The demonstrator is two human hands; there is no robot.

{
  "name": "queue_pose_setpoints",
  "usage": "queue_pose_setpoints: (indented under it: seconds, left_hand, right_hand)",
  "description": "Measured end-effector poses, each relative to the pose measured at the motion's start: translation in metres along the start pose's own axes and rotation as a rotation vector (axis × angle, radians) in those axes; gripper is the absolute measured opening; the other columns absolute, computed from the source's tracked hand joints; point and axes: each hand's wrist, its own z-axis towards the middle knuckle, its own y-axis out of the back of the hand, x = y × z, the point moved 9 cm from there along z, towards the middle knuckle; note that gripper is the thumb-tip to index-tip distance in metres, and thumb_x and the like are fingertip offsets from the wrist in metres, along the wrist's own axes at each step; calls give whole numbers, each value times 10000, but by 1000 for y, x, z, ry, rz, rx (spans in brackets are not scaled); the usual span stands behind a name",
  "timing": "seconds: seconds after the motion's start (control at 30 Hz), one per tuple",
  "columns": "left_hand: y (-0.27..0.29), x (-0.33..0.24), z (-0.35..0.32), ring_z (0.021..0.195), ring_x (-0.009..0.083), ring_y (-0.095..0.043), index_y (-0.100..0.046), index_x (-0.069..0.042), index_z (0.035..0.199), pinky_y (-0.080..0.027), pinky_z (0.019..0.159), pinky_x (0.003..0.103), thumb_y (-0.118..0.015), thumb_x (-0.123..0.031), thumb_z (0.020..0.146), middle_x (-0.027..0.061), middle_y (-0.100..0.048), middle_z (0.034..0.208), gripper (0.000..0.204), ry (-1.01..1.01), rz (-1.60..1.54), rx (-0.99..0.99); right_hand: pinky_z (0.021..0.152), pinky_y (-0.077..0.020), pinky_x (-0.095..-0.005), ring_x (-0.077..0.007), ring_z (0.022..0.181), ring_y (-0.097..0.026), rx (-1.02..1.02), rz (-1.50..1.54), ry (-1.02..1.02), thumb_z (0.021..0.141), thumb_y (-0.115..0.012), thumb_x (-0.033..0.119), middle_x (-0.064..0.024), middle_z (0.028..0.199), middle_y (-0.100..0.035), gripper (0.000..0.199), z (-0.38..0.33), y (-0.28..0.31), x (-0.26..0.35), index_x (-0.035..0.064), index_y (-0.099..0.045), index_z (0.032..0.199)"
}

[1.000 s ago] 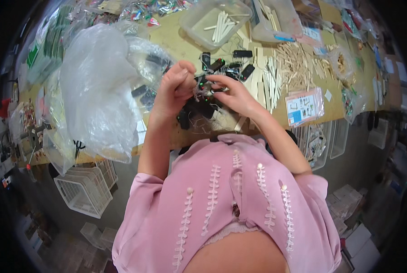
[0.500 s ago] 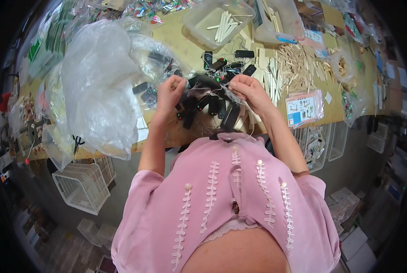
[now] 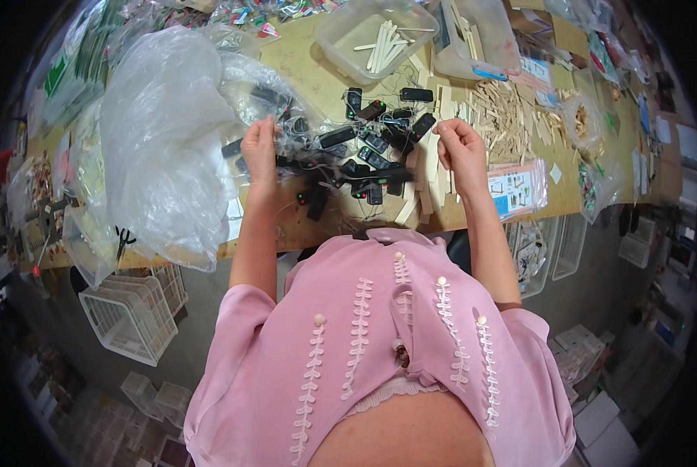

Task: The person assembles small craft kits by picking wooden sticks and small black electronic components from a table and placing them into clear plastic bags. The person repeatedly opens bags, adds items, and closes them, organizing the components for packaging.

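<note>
Both hands are raised over a heap of small black plastic cases (image 3: 375,158) with thin wires and red and green spots. My left hand (image 3: 260,154) is closed in a pinch at the left of the heap, beside crumpled clear plastic. My right hand (image 3: 462,149) is closed too, thumb against curled fingers, to the right of the heap. Any thin wire in either pinch is too fine to make out. Between the hands, nearer the left one, several black cases (image 3: 313,171) are smeared by motion just above the heap.
A large clear plastic bag (image 3: 169,148) covers the left of the table. Wooden sticks (image 3: 500,117) lie in piles to the right, beside a printed sheet in a plastic sleeve (image 3: 517,189). Clear bins (image 3: 348,66) stand at the back. White baskets (image 3: 134,315) stand below the table edge.
My hands have moved apart, the left one leftward and the right one rightward. The pale tangled strands by my right fingers no longer show there. Black cases between the hands have shifted.
</note>
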Motion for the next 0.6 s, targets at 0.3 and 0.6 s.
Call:
queue_pose_setpoints:
  seconds: [0.3, 0.6]
  left_hand:
    - [-97, -56, -68, 536, 30, -289, -620, -60, 1051, -227, 508, 224, -581, -208, 1031, -87, -394, 649, 154, 235, -350, 615]
    - [-58, -91, -30, 491, 27, -277, -618, -44, 1068, -237, 453, 209, -544, -165, 1062, -63, -375, 634, 142, 135, -668, 505]
  right_hand:
    - [859, -544, -299, -151, 885, -682, 416, -360, -90, 915, -747, 192, -36, 979, -756, 404, -12, -95, -84, 32, -673, 1279]
    - [549, -371, -227, -52, 567, -467, 209, 114, -184, 999, -644, 166, 46, 670, -566, 141, -5, -79, -84, 50, -723, 1002]
